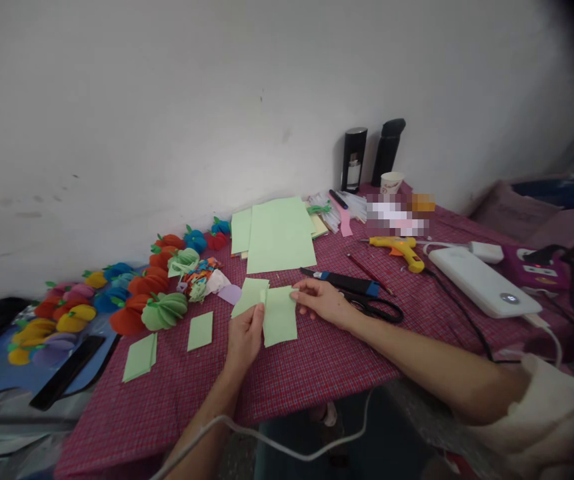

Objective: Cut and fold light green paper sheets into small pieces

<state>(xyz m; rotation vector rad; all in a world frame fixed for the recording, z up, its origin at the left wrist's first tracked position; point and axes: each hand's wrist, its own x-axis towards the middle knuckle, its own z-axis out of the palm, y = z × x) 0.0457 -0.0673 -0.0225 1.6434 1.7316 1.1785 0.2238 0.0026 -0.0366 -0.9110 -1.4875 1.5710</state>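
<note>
My left hand point(245, 335) is closed, its thumb pressing on light green paper pieces point(281, 320) above the checked cloth. Another light green piece point(251, 297) shows behind that hand. At the upper right corner of the front piece, my right hand point(321, 301) pinches the paper between thumb and finger. To the left lie a single green rectangle point(200, 331) and a small stack of green rectangles point(140, 358). Large green sheets point(283, 237) lie farther back. Black-handled scissors point(374, 307) and a utility knife point(349, 283) rest beside my right hand.
Colourful paper pumpkins point(164, 311) and paper scraps point(201, 277) crowd the left. On the right are a yellow glue gun point(399, 250), a pencil point(371, 273), a white power bank point(481, 280) and a purple power strip point(537, 268). A white cable point(287, 453) loops across the front.
</note>
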